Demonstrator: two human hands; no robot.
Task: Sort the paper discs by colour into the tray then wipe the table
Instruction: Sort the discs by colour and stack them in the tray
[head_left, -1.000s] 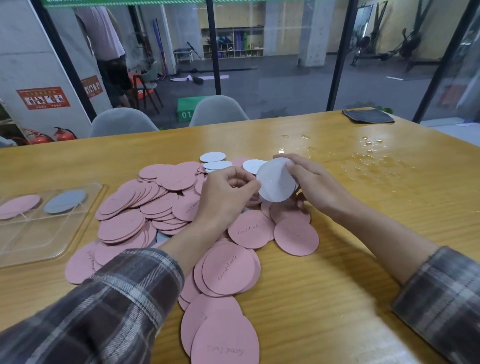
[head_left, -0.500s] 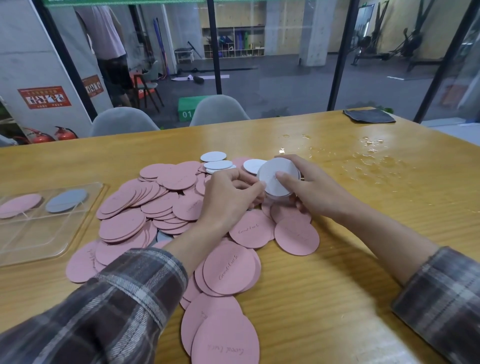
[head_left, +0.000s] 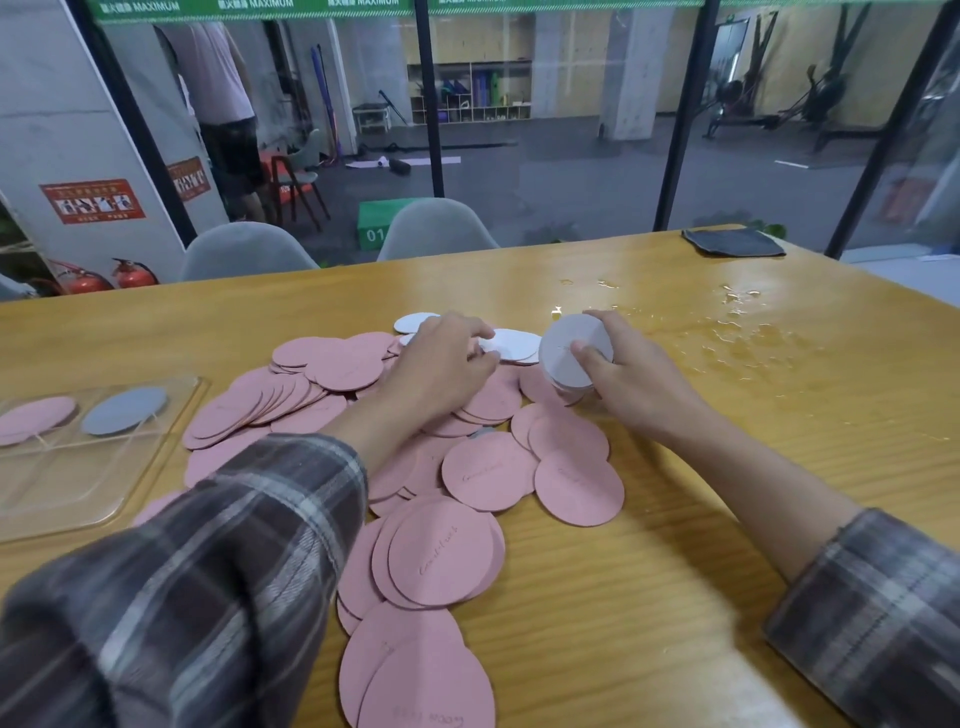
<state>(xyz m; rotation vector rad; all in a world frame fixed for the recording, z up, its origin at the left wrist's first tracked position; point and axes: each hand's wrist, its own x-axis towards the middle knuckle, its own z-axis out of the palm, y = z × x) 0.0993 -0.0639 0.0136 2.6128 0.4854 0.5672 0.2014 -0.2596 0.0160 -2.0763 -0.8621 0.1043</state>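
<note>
A heap of pink paper discs (head_left: 483, 478) covers the middle of the wooden table (head_left: 649, 597), with a few pale grey-white discs (head_left: 511, 344) at its far edge. My right hand (head_left: 634, 379) grips a small stack of grey-white discs (head_left: 563, 358), thumb on its face. My left hand (head_left: 441, 364) reaches to the pale discs at the far side, fingers curled onto one; whether it has hold of it is unclear. A clear tray (head_left: 78, 467) at the left holds one pink disc (head_left: 34, 418) and one grey disc (head_left: 124, 409) in separate compartments.
Water drops (head_left: 737, 332) lie spilled on the table to the far right. A dark folded cloth (head_left: 732, 242) sits at the far right corner. Two grey chairs (head_left: 436, 231) stand behind the far edge, in front of a glass wall.
My left hand moved away from the held stack, forward to the pale discs at the far side. My right hand shifted slightly right with the stack.
</note>
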